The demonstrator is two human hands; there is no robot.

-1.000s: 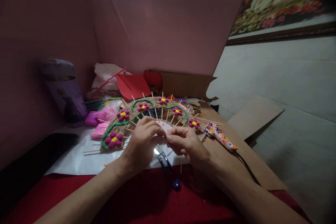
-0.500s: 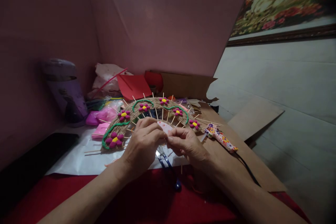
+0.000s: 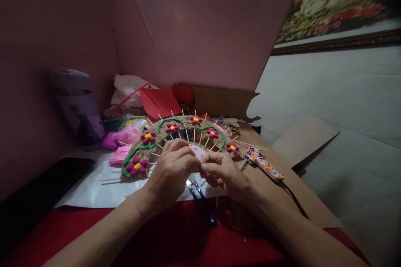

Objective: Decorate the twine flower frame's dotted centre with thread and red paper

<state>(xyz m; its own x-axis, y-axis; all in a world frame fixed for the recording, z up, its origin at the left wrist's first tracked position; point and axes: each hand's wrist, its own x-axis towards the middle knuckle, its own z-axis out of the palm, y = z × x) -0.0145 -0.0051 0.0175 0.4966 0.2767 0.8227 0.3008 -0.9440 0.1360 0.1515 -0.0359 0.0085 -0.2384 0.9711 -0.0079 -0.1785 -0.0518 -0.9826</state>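
Observation:
My left hand [image 3: 171,171] and my right hand [image 3: 224,172] meet at the middle of the table, fingertips pinched together on something small I cannot make out, just over a pale pink patterned piece [image 3: 196,150]. Behind them lies a half-round woven twine fan [image 3: 175,131] with wooden sticks poking out, pink clay flowers and green clay vines on it. Small scissors [image 3: 200,198] with dark blue handles lie under my hands on the red cloth.
A patterned glue gun [image 3: 262,162] with a black cord lies to the right on brown cardboard [image 3: 300,200]. A purple tumbler [image 3: 79,108], pink clay bags [image 3: 123,137], red paper [image 3: 159,102] and a black slab [image 3: 40,194] sit left and behind. Pink boards [image 3: 194,29] wall the back.
My hands have drawn slightly closer together and shifted a little upward over the pink piece; nothing else has moved.

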